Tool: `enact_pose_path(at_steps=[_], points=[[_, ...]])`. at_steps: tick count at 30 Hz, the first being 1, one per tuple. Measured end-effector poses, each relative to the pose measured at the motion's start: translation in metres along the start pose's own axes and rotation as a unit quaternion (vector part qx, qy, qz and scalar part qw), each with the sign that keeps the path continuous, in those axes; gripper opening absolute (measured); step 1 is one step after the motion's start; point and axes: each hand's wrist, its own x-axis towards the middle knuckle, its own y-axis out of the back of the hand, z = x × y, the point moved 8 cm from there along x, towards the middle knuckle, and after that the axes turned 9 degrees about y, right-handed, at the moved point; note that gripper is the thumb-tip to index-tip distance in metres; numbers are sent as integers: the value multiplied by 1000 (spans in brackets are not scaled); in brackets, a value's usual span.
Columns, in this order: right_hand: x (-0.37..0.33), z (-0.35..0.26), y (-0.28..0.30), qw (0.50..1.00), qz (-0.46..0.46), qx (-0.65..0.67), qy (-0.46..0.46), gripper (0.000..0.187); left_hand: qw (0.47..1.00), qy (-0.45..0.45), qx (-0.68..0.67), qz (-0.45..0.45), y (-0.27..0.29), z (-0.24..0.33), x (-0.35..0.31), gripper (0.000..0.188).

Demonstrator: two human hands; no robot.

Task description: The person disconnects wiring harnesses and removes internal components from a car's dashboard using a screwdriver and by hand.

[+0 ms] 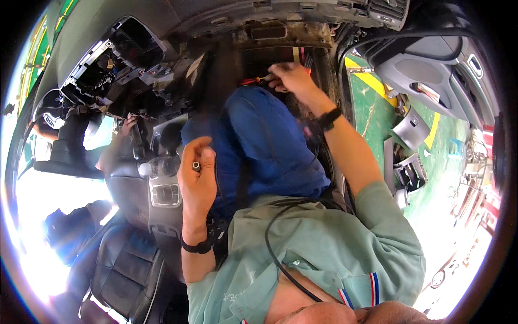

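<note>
My left hand (197, 175) is raised over the centre console, its fingers closed round a slim tool. Only the tool's round, hollow metal end, like a socket (196, 166), sticks out; the rest is hidden in the palm. Farther forward, my right hand (293, 79) reaches down into the dark footwell with curled fingers. Beside its fingertips is a thin tool with a red and yellow handle (251, 81); whether the fingers grip it is unclear. Just behind that hand, an orange-red handled tool (308, 70) shows by the door sill.
The dashboard at left has an open cavity (102, 65) with exposed parts. A gear console (164, 194) and black seat (127, 264) lie left. Outside the open door (426, 75), removed trim pieces (411, 128) rest on green floor. Another person's hand (127, 125) is near the console.
</note>
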Motion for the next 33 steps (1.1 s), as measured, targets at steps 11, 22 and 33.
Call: enact_pose_path(at_steps=[11,22,33], points=[[-15,-4,40,995,22,-84,58,28,886,180,-426,-19,18,-33,3,37],[-131,-117,-165,868,-354,-258,232,32,783,29,-605,-140,10,32,40,33],[-60,-330,-243,726,-122,-430,523,32,943,121,-296,92,200,-130,125,30]])
